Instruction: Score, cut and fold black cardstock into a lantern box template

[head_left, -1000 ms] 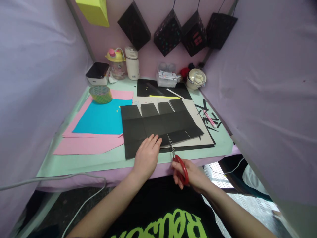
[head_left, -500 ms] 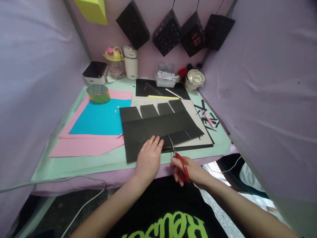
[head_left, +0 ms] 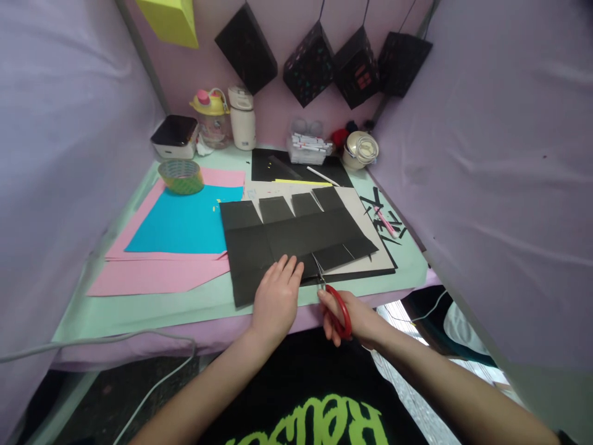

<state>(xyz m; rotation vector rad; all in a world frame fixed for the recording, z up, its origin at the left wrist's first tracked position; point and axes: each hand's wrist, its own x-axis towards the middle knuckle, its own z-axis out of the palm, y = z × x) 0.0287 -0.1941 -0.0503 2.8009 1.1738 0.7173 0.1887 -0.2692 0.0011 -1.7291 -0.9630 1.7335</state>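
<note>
Left hand flat on black paper sheet, fingers nearly together and straight, not gripping, over near edge of sheet. Right hand has fingers curled around red-handled scissors; blades point away from the body, at a slit in the sheet's near edge, just right of left hand. Blades thin at this size, so can't say for sure how far apart they stand.

Black paper sheet is mid-table, partly on a pale board, left part reaching past it. 3 gaps cut in far edge; 1 more slit in near edge, right of the blades. Fold lines show across sheet.

Left on the table: blue sheet over pink paper, tape roll standing on far-left part of the stack. Right: black paper scraps scattered around a pink pen-like tool.

Far side: clear box of white markers, white bottle, yellow-lidded bottle next to it, cream pot with coiled cable on top. 4 black boxes hang above, 1 yellow box upper left.
</note>
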